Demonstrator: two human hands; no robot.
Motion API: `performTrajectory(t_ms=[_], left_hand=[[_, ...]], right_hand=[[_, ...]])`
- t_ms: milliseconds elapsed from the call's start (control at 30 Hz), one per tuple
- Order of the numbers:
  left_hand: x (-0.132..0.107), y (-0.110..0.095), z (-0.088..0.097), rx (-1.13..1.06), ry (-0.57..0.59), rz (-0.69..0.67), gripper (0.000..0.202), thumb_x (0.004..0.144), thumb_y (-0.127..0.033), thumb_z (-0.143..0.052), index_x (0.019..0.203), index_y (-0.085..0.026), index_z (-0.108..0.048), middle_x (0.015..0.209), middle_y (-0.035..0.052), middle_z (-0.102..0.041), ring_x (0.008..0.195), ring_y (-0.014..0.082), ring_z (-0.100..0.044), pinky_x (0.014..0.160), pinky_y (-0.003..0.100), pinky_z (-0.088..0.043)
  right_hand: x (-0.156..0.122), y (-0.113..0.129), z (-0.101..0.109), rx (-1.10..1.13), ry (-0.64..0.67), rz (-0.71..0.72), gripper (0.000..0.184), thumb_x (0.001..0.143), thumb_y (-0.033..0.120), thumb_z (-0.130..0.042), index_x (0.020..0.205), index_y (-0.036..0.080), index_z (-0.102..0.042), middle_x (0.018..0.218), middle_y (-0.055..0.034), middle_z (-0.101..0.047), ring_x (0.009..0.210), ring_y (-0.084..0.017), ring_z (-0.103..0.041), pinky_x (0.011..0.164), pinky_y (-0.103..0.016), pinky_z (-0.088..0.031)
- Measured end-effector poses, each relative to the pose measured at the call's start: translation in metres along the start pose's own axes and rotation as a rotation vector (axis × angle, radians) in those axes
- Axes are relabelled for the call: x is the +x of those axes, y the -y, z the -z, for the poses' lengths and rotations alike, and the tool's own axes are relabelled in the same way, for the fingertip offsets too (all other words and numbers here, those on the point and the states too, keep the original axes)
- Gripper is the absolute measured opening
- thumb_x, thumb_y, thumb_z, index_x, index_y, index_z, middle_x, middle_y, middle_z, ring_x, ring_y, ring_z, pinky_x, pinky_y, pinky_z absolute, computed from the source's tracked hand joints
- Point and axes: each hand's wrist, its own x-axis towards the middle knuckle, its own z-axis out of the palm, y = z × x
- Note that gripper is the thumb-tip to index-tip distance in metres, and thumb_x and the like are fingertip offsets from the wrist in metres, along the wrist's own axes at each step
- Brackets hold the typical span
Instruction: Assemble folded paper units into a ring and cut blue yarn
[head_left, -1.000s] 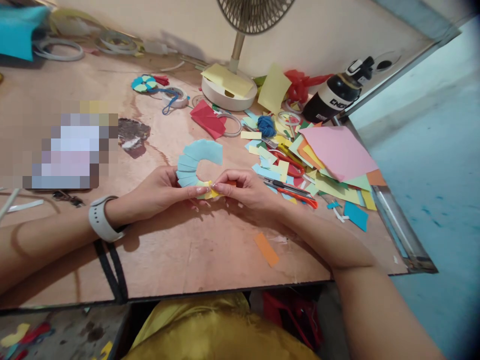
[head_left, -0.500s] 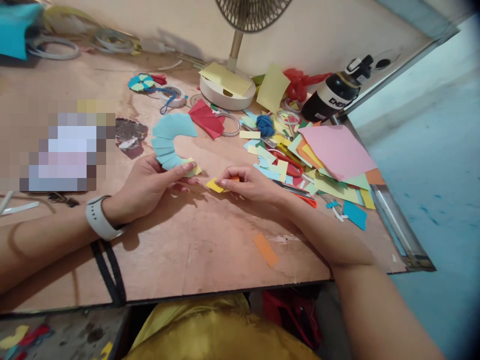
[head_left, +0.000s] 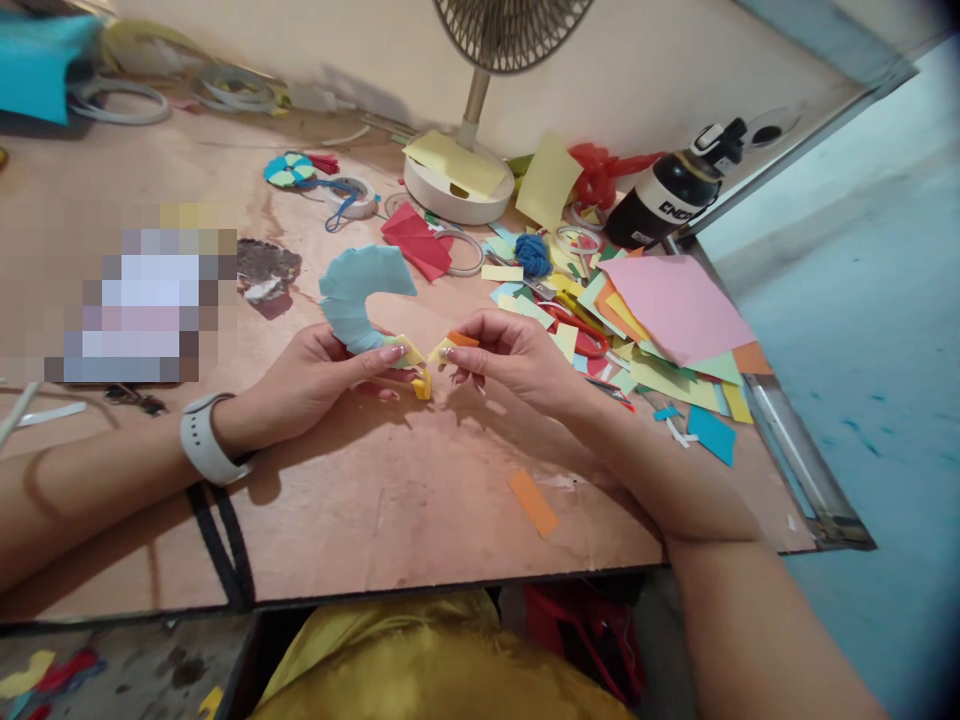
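Observation:
A curved light-blue paper piece (head_left: 352,295), made of overlapping folded sections, rises above my left hand (head_left: 315,375). That hand pinches its lower end, where a pale yellow paper piece (head_left: 406,350) joins it. My right hand (head_left: 514,360) is closed on small folded paper, with an orange strip (head_left: 463,340) and a pale yellow bit showing at the fingertips. Between the two hands a bright yellow paper strip (head_left: 423,386) hangs down; which hand holds it I cannot tell. An orange paper strip (head_left: 533,503) lies on the table in front of my right forearm.
To the right lie paper scraps, red-handled scissors (head_left: 581,335), blue yarn (head_left: 532,254) and a stack of coloured paper (head_left: 675,300). A black bottle (head_left: 660,195) and a fan (head_left: 465,190) stand at the back. Tape rolls (head_left: 352,197) and a paper rosette (head_left: 289,170) lie behind my left hand.
My hands have come together, their fingertips now almost meeting. The light-blue piece has shifted right and slightly down, and the bright yellow strip now hangs between the hands.

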Motion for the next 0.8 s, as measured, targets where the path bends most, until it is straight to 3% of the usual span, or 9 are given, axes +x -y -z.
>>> performTrajectory(t_ms=[267, 567, 800], left_hand=[[-0.002, 0.001, 0.002, 0.03, 0.02, 0.033, 0.024, 0.088, -0.042, -0.086, 0.104, -0.025, -0.085, 0.111, 0.006, -0.085, 0.095, 0.0213, -0.081, 0.069, 0.02, -0.067], [-0.001, 0.003, 0.005, 0.076, 0.078, -0.006, 0.018, 0.087, -0.04, -0.087, 0.099, -0.027, -0.087, 0.101, 0.0038, -0.086, 0.09, 0.0201, -0.082, 0.075, 0.022, -0.067], [-0.002, 0.0, 0.004, 0.042, 0.127, -0.031, 0.01, 0.092, -0.032, -0.084, 0.1, -0.027, -0.087, 0.104, 0.0009, -0.086, 0.089, 0.0154, -0.08, 0.078, 0.019, -0.065]], right_hand=[[-0.007, 0.006, -0.018, 0.008, -0.118, 0.039, 0.047, 0.079, 0.06, -0.086, 0.093, 0.019, -0.067, 0.077, 0.0026, -0.069, 0.065, -0.01, -0.068, 0.058, -0.023, -0.057], [-0.009, 0.005, -0.022, 0.03, -0.124, 0.112, 0.043, 0.079, 0.056, -0.087, 0.091, 0.019, -0.069, 0.08, 0.0014, -0.069, 0.065, -0.01, -0.067, 0.06, -0.023, -0.057], [-0.011, 0.005, -0.022, 0.028, -0.127, 0.081, 0.045, 0.077, 0.059, -0.088, 0.09, 0.019, -0.069, 0.079, 0.0016, -0.067, 0.065, -0.01, -0.066, 0.058, -0.023, -0.057]])
